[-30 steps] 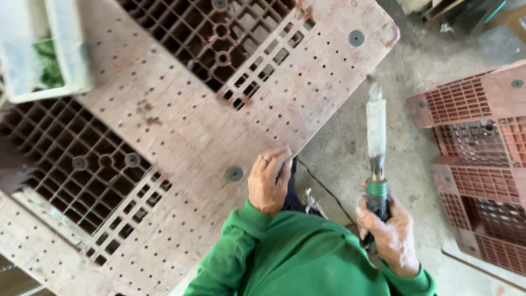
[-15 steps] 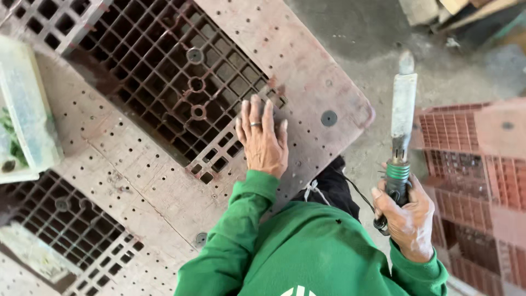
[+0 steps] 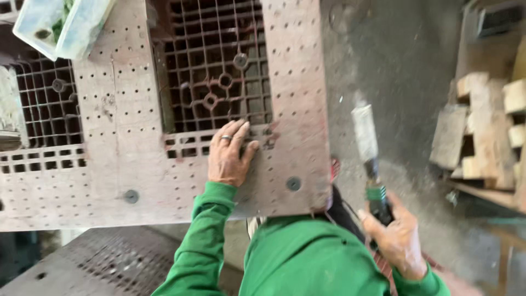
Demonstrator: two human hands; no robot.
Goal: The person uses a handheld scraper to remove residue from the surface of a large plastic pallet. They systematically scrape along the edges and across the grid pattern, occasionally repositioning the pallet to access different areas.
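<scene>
Item: pallet (image 3: 137,164), reddish plastic, lying flat before me. My left hand (image 3: 227,156) lay palm-down on its grid edge, fingers slightly spread. My right hand (image 3: 397,241) held a tool (image 3: 370,159) off the pallet's corner, fingers wrapped round its handle.

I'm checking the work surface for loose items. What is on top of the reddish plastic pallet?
The left hand lies flat on the reddish plastic pallet. A pale plastic tub with something green inside sits at its far left corner. The tub's bottom is hidden.
</scene>
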